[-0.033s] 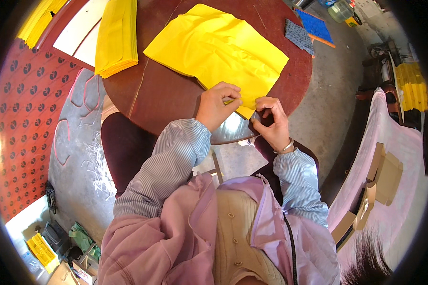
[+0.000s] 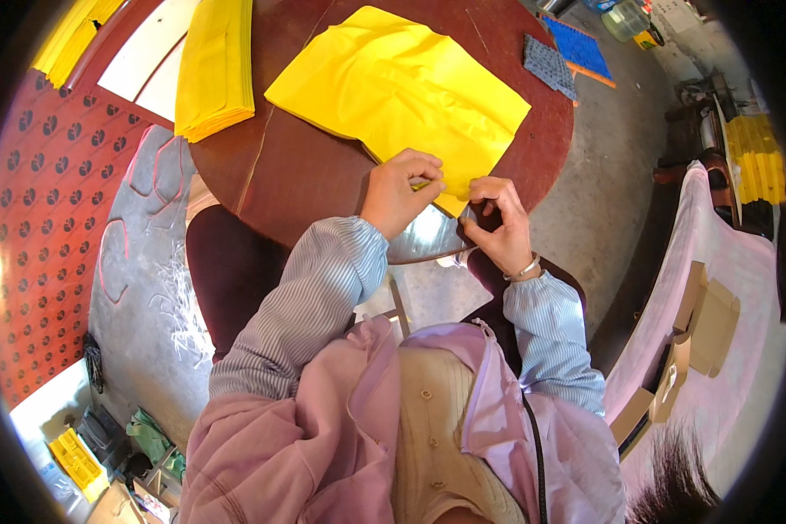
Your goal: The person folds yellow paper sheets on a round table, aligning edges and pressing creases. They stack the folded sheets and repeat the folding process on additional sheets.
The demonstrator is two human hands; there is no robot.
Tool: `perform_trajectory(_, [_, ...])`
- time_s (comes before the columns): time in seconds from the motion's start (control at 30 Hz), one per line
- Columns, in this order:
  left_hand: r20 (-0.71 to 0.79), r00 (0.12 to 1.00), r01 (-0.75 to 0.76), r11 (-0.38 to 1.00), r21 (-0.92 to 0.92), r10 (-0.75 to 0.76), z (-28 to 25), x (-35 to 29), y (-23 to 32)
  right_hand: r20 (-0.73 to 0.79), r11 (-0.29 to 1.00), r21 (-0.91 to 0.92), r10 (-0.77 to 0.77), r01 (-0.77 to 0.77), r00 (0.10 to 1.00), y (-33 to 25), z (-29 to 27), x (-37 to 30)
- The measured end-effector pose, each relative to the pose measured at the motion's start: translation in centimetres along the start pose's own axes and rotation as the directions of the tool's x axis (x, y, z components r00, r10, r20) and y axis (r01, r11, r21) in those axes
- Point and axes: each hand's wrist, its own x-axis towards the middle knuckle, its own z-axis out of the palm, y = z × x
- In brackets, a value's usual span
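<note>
A wide, wrinkled piece of yellow cloth (image 2: 402,79) lies on the round brown table (image 2: 293,179), its near corner pointing toward me at the table's edge. My left hand (image 2: 402,192) is closed in a pinch on the cloth's near edge, with a bit of yellow showing between thumb and fingers. Just right of that corner is my right hand (image 2: 501,227), its fingers curled and the thumb close below the forefinger. Its fingertips touch the side of the corner. What lies between finger and thumb there is too small to make out.
A folded yellow stack (image 2: 214,74) sits at the table's left. Grey patterned cloth (image 2: 549,67) lies on its right rim, near a blue mat (image 2: 578,48). Open cardboard boxes (image 2: 706,327) rest on a pink-covered seat (image 2: 642,336) to my right. Loose white strands (image 2: 182,306) lie on the floor.
</note>
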Motion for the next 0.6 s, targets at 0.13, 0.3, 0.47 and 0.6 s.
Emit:
perform_trajectory(0.13, [0.025, 1.000, 0.017, 1.000, 0.004, -0.017, -0.2, 0.2, 0.0, 0.096, 0.971, -0.187, -0.130, 0.147, 0.987, -0.4, -0.6, 0.4])
perform_trajectory(0.3, [0.024, 1.000, 0.014, 1.000, -0.012, -0.014, -0.2, 0.2, -0.1, 0.115, 0.955, -0.221, -0.176, 0.197, 0.978, 0.1, -0.8, 1.0])
perform_trajectory(0.47, [0.038, 0.999, 0.021, 1.000, 0.021, -0.022, -0.4, 0.2, 0.0, 0.076, 0.988, -0.098, -0.113, 0.120, 0.991, 0.3, -0.7, 1.1])
perform_trajectory(0.6, [0.041, 0.999, 0.013, 1.000, 0.008, -0.014, -0.4, 0.2, -0.2, 0.086, 0.999, -0.005, 0.052, -0.052, 0.995, 0.3, -0.8, 1.4])
